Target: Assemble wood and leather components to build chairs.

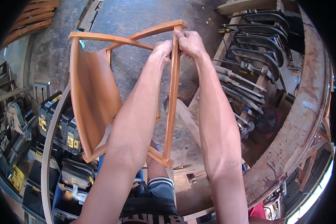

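A wooden chair frame with crossed bars at its far end is held up in front of me. A brown sling panel, smooth like leather or curved wood, spans its left side. My right hand is closed round the far end of the right-hand rail, its thumb along the top by the corner joint. Just left of that rail, my left hand is closed where the crossed bar meets it. The fingertips of both hands are partly hidden. My left forearm covers part of the frame's near end.
Several black clamps hang on a wooden rack at the right. A worn curved table edge runs along the far right. Black tool cases and a blue crate stand at the lower left. Wooden slats show at the upper left.
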A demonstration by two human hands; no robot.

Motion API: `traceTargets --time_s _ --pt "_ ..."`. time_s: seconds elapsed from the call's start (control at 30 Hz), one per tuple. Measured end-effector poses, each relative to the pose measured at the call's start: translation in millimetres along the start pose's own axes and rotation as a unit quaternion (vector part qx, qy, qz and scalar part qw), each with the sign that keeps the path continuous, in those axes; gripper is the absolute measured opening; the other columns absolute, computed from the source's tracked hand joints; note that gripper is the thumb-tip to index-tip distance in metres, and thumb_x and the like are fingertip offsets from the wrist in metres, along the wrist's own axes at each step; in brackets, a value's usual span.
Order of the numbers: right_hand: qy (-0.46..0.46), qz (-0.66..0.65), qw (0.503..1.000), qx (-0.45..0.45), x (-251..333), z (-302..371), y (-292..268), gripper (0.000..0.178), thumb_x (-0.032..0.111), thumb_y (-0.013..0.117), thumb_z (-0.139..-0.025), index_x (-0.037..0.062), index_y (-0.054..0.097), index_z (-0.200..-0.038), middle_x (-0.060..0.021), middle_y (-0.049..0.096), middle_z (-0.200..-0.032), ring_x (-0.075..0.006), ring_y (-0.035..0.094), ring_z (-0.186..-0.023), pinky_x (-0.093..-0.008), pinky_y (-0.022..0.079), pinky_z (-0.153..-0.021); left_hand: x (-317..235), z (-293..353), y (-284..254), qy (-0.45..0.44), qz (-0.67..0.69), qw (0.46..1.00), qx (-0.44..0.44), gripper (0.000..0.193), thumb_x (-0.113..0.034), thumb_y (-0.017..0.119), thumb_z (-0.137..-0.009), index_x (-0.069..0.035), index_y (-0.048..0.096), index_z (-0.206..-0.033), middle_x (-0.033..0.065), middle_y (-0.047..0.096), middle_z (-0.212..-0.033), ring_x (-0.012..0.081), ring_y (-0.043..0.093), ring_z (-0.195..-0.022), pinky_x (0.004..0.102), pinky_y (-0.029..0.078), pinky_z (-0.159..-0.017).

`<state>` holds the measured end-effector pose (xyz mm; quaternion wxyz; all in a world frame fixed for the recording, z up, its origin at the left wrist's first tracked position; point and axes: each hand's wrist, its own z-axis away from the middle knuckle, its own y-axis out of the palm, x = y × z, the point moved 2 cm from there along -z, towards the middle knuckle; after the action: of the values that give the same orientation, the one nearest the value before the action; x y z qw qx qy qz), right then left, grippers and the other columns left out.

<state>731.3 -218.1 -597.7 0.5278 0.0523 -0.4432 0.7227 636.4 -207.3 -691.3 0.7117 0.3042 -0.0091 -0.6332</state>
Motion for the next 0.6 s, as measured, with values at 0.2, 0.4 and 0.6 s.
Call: traceTargets --time_s 0.2,0.4,0.6 --pt "-0.019 -0.23 0.972 -0.051 -25.9 4.7 36.0 0.041 0.028 0.052 -0.096 -0.0041 0.064 -0.073 -0.0123 0.059 -0.058 -0.0172 0.057 -0.047 -0.036 0.046 -0.047 46.1 -34.1 -44.1 -0.057 0.042 0.996 -0.06 0.025 -0.007 0.036 -0.099 -0.001 0.059 -0.09 0.009 0.059 -0.071 0.0178 0.055 -0.052 0.0312 0.051 -0.048" --pt "-0.068 -0.291 0.907 -0.297 -55.3 0.4 63.6 0.03 0.019 0.054 -0.094 0.0049 0.058 -0.068 -0.0008 0.052 -0.056 -0.0084 0.047 -0.049 -0.0249 0.036 -0.047 67.3 -42.0 -47.9 -0.079 0.002 0.975 -0.21 0.017 0.002 0.05 -0.084 0.005 0.064 -0.093 0.0155 0.066 -0.09 0.0238 0.065 -0.067 0.038 0.052 -0.054" --pt "-0.015 -0.525 0.796 -0.3 -44.5 37.3 55.1 0.03 0.014 0.05 -0.095 0.0026 0.054 -0.068 -0.0048 0.055 -0.056 -0.0104 0.052 -0.049 -0.0239 0.042 -0.048 57.8 -0.6 -25.2 -0.081 -0.067 0.937 -0.332 0.032 -0.008 0.061 -0.082 0.009 0.066 -0.108 0.0242 0.065 -0.117 0.0335 0.067 -0.104 0.0396 0.054 -0.085"
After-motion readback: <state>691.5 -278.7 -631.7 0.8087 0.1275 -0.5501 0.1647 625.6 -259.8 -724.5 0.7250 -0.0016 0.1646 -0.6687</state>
